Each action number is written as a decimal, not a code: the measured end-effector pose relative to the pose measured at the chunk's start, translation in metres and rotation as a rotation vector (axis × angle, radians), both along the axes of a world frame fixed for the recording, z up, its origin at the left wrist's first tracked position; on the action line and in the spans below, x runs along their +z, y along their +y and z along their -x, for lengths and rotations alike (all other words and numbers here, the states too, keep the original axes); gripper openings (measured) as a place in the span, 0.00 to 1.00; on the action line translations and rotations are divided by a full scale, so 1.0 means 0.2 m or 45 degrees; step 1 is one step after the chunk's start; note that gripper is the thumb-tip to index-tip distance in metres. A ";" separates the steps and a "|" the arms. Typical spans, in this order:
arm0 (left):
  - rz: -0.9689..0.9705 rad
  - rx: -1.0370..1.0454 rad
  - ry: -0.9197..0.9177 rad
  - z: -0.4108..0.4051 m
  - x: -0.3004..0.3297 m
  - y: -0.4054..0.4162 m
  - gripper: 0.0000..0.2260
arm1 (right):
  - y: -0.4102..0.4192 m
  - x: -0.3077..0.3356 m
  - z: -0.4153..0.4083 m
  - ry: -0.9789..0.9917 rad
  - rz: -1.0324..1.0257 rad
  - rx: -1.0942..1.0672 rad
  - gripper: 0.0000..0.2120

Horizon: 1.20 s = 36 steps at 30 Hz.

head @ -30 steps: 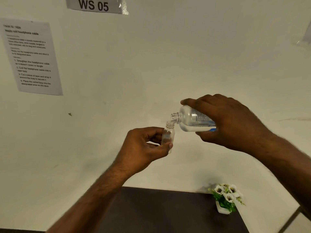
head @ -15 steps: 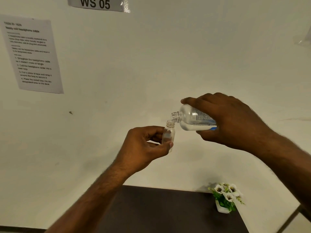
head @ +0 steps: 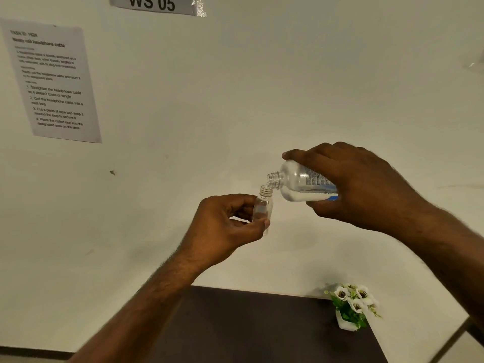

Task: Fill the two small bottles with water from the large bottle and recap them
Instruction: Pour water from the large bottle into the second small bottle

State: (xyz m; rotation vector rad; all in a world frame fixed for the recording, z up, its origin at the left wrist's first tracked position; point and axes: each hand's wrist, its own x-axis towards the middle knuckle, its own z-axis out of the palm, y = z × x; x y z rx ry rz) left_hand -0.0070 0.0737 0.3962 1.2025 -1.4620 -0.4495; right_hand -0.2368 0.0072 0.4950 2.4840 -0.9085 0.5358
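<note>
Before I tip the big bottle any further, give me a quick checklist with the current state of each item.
1. Small bottle uncapped: ok, its threaded neck is open.
2. Small bottle held upright: ok, the left hand pinches it, only slightly tilted.
3. Large bottle uncapped and gripped: ok, the right hand wraps its body, which lies nearly horizontal.
4. Mouths lined up: ok, the large bottle's mouth sits just above the small neck; whether they touch, cannot tell.
5. Water actually flowing: cannot tell, no stream is visible.
6. Fill level in the small bottle: cannot tell, the clear glass and fingers hide it.
</note>
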 end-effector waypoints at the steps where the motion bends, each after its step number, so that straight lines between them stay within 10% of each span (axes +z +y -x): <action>1: 0.001 0.005 -0.005 0.00 0.00 0.00 0.13 | 0.00 0.00 0.00 0.000 -0.001 -0.001 0.43; 36: 0.018 0.017 -0.009 -0.02 0.00 0.01 0.14 | 0.02 0.02 -0.03 0.028 0.020 -0.005 0.43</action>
